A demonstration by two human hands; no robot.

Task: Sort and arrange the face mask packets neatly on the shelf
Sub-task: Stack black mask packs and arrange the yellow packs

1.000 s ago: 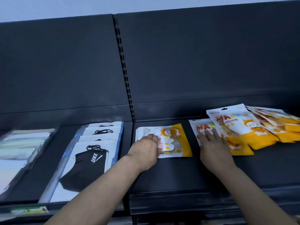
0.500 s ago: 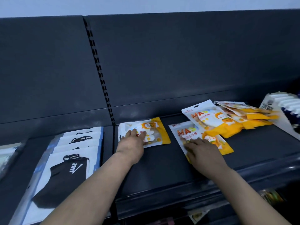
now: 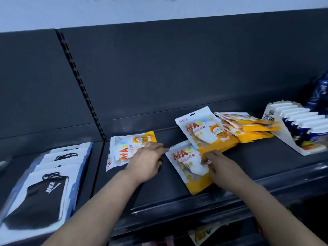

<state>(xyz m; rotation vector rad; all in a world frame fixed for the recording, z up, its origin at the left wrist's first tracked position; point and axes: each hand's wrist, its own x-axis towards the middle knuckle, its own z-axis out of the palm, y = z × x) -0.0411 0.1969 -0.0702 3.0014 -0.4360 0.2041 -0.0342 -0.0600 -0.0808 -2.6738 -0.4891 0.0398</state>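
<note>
Both forearms are stretched forward over the dark shelf (image 3: 248, 167), with the backs of the hands turned up. The left hand (image 3: 147, 163) is laid across the right end of the left packet (image 3: 122, 153), which lies flat and sideways (its "MASK" lettering runs toward the back panel). Its fingers (image 3: 158, 148) are drawn together and pointed rightward at the top-left corner of the middle packet (image 3: 184, 162). Whether that corner is pinched or only touched cannot be told, since the fingertips are blurred. The right hand (image 3: 223, 168) is bent at the knuckles, and the face of the middle packet is pinched between its curled fingers and thumb. Just beyond the right hand's fingertips, a leaning packet (image 3: 204, 134) is propped over the middle packet's upper right edge. A loose heap of packets (image 3: 248, 126) is spread behind it, further right. Well to the left of the left hand, black mask packets (image 3: 53, 176) are laid in an overlapping row. Far to the right of the right hand, a white display box (image 3: 291, 135) is set.
</note>
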